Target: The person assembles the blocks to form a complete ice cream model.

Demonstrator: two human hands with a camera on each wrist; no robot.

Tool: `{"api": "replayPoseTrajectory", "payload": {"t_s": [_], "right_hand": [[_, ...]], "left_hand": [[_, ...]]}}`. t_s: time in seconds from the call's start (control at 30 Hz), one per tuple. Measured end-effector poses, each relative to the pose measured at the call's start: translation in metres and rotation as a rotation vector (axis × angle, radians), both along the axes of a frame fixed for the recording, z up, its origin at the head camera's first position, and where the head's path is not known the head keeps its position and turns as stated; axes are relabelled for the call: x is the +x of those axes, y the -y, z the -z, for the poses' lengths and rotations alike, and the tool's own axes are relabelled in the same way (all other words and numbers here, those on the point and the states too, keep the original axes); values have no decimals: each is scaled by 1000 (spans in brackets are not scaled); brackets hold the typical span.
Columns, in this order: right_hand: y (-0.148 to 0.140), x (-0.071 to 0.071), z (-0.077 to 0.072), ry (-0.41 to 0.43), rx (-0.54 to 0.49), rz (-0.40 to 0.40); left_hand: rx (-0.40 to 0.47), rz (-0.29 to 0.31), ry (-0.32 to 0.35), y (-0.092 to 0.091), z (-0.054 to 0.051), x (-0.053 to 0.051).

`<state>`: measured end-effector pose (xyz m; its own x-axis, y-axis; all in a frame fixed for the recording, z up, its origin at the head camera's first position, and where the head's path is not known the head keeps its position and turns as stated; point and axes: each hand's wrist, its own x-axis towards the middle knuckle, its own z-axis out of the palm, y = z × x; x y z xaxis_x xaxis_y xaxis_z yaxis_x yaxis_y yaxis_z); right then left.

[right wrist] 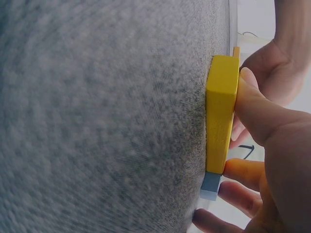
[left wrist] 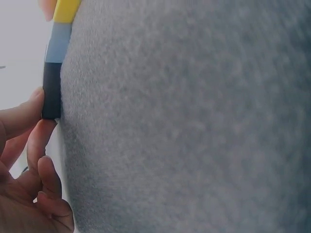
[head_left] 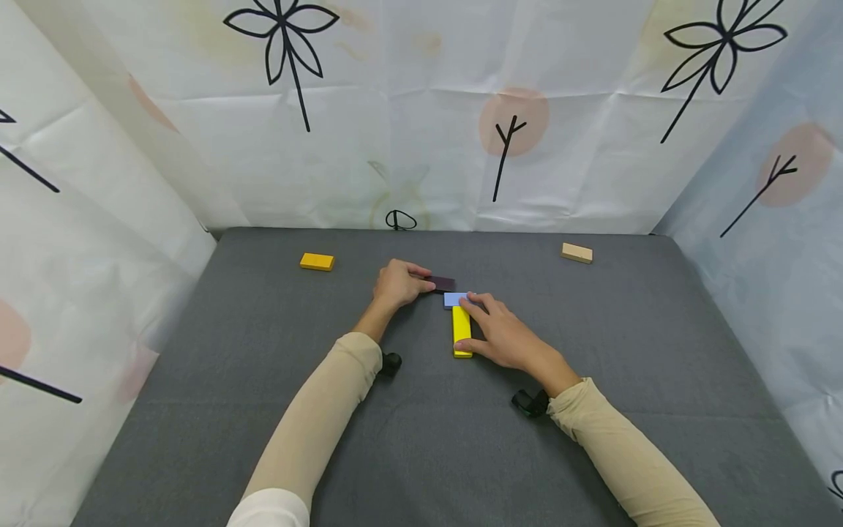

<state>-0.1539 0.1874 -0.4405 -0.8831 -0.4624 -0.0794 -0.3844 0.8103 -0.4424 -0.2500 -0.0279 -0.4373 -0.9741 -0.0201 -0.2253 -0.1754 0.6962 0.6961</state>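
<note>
My left hand (head_left: pixel 399 284) pinches a dark block (head_left: pixel 443 283) between thumb and fingers, its right end by the upper left of a light-blue block (head_left: pixel 454 299). Below the blue block a bright yellow block (head_left: pixel 462 333) points toward me. My right hand (head_left: pixel 503 333) has its thumb on the yellow block's near end and fingertips at the blue block. The left wrist view shows the dark block (left wrist: pixel 52 91), blue block (left wrist: pixel 59 42) and yellow block (left wrist: pixel 66 10) in line. In the right wrist view the yellow block (right wrist: pixel 221 111) meets the blue block (right wrist: pixel 211 185).
An orange-yellow block (head_left: pixel 317 262) lies at the back left of the grey table (head_left: pixel 421 454). At the back right is a light wooden block (head_left: pixel 577 253). Patterned white cloth (head_left: pixel 421 146) hangs behind the table and at both sides.
</note>
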Motion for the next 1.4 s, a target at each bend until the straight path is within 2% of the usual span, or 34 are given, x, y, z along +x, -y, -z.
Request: {"api": "replayPoseTrajectory", "payload": {"t_s": [0.37, 0.97, 1.4], "right_hand": [[1, 0, 0, -3, 5, 4], [0, 1, 1, -11, -4, -5], [-1, -1, 1, 6, -3, -4]], "left_hand": [[11, 31, 35, -8, -2, 2], [-19, 53, 1, -22, 2, 3], [-20, 78, 22, -29, -1, 5]]}}
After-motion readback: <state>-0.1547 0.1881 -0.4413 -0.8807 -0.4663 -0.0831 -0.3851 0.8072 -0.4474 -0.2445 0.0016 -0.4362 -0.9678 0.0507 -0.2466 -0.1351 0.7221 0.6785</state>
